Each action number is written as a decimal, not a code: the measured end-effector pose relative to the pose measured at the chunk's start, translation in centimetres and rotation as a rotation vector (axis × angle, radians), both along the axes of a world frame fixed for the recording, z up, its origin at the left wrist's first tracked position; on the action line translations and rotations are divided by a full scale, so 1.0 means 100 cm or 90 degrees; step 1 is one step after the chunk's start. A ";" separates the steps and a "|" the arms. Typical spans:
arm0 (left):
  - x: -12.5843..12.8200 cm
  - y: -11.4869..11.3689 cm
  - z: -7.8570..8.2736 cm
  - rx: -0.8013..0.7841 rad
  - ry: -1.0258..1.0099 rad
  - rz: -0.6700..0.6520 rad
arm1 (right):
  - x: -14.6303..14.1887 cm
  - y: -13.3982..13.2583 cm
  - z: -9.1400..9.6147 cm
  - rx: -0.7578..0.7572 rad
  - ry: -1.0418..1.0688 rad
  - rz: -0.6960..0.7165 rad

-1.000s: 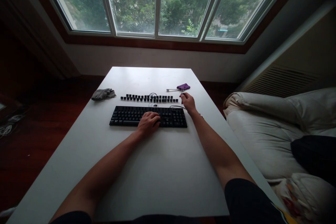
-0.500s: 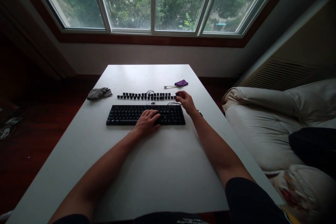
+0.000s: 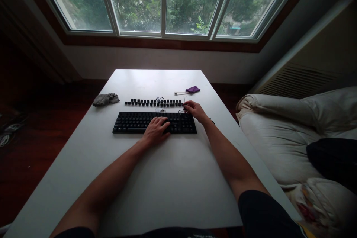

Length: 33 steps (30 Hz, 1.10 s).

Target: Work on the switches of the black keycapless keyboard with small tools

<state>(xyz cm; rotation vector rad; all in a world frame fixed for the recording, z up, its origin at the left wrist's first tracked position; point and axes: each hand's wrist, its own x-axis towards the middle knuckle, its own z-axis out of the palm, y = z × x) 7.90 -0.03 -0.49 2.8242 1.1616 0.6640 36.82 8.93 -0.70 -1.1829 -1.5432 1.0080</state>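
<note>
One black, full-size plastic keyboard (image 3: 128, 123); the left hand (image 3: 155, 129) is hiding its middle keys, fingers lying loosely apart. One double row of small black keycaps (image 3: 154, 103), standing just beyond the keyboard. Near the keyboard's far right corner, the right hand (image 3: 196, 111) is pinching a thin wire tool (image 3: 185, 99); we are losing its lower part behind the fingertips. One crumpled grey cloth (image 3: 106, 99), lying beyond the keyboard's left end.
</note>
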 end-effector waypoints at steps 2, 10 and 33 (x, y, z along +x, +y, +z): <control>0.000 0.000 0.000 -0.002 -0.002 0.000 | -0.002 0.000 -0.001 -0.013 0.024 -0.043; 0.001 -0.001 0.001 -0.008 -0.016 0.001 | -0.008 -0.008 0.008 -0.036 0.070 0.097; 0.001 -0.001 0.000 -0.011 -0.014 0.006 | 0.015 -0.016 0.034 0.028 -0.212 0.183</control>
